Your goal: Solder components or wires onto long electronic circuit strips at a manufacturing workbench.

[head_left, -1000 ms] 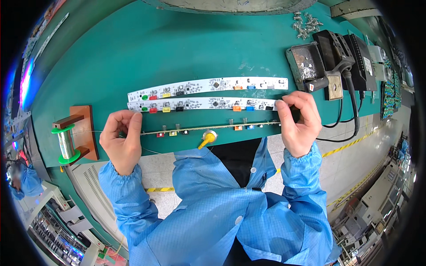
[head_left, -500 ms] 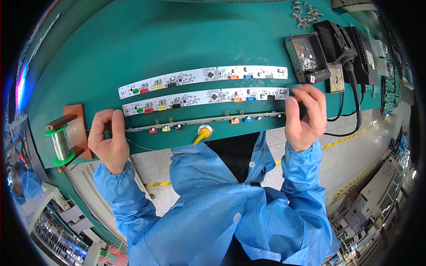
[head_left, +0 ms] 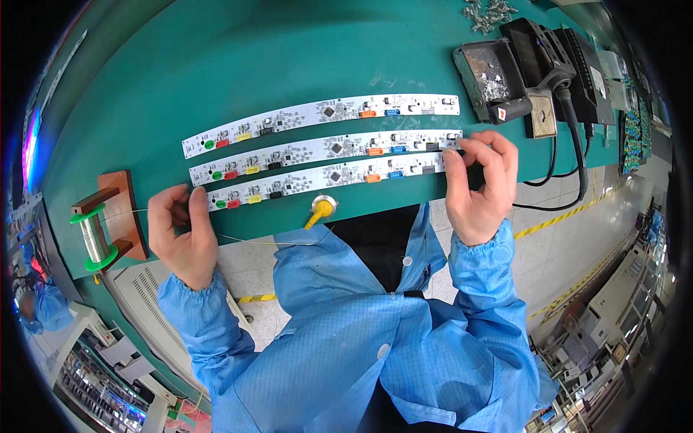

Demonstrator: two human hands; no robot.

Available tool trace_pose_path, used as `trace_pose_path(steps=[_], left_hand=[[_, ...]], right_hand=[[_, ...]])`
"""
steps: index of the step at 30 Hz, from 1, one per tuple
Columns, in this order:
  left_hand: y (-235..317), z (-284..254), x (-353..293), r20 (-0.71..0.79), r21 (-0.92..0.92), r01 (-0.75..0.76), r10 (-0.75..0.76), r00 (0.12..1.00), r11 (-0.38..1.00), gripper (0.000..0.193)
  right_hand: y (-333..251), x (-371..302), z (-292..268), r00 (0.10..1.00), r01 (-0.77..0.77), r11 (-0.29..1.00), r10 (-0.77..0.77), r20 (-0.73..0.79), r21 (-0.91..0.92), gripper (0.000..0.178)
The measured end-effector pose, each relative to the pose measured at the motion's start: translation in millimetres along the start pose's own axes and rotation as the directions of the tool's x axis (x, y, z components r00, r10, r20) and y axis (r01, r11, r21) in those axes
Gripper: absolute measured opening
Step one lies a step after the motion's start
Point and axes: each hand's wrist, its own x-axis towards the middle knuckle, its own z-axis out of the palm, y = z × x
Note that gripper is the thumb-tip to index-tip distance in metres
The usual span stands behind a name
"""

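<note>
Three long, slightly curved white circuit boards lie roughly parallel, with coloured connectors facing up. My left hand (head_left: 184,234) pinches the left end of the nearest circuit board (head_left: 303,182) between thumb and fingers. At its other end, my right hand (head_left: 482,189) grips it the same way, fingertips close to the middle circuit board (head_left: 307,153). Beyond these is the far circuit board (head_left: 307,115), touched by neither hand. A thin solder wire runs from the spool (head_left: 94,238) past my left hand. Just nearer than the held board is a yellow piece on a round metal stud (head_left: 323,208).
The spool hangs on a brown stand (head_left: 124,216) at the left of the green table (head_left: 289,58). To the right are a dirty metal tray (head_left: 492,72), a soldering iron (head_left: 563,90) in its holder and black cables. Small metal parts (head_left: 489,14) are heaped at the far right.
The nearest board has turned from edge-on to face up and moved away from me, close beside the middle board. Both hands have stayed at its ends. The whole view has shifted slightly.
</note>
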Motion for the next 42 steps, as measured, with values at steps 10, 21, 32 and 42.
trace_pose_path(steps=[10, 21, 32, 42], left_hand=[[40.5, 6.3, -69.8, 0.5, 0.02, -0.72, 0.616, 0.608, 0.694, 0.028], [42.3, 8.8, -59.7, 0.616, -0.089, -0.752, 0.63, 0.473, 0.653, 0.017], [20.0, -2.8, -10.4, 0.065, 0.259, -0.233, 0.224, 0.973, 0.937, 0.034], [-6.1, -14.7, -17.6, 0.067, 0.209, -0.455, 0.451, 0.89, 0.866, 0.032]], right_hand=[[67.2, 11.1, -75.8, 0.851, -0.2, 0.349, 0.524, -0.014, 0.916, 0.03], [60.0, 24.9, -81.4, 0.753, -0.4, 0.335, 0.651, 0.097, 0.853, 0.041], [6.1, -8.0, -12.2, 0.991, 0.027, 0.995, -0.014, 0.133, -0.096, 0.027], [22.4, -11.7, -20.9, 0.923, 0.369, 0.929, -0.367, 0.12, 0.006, 0.036]])
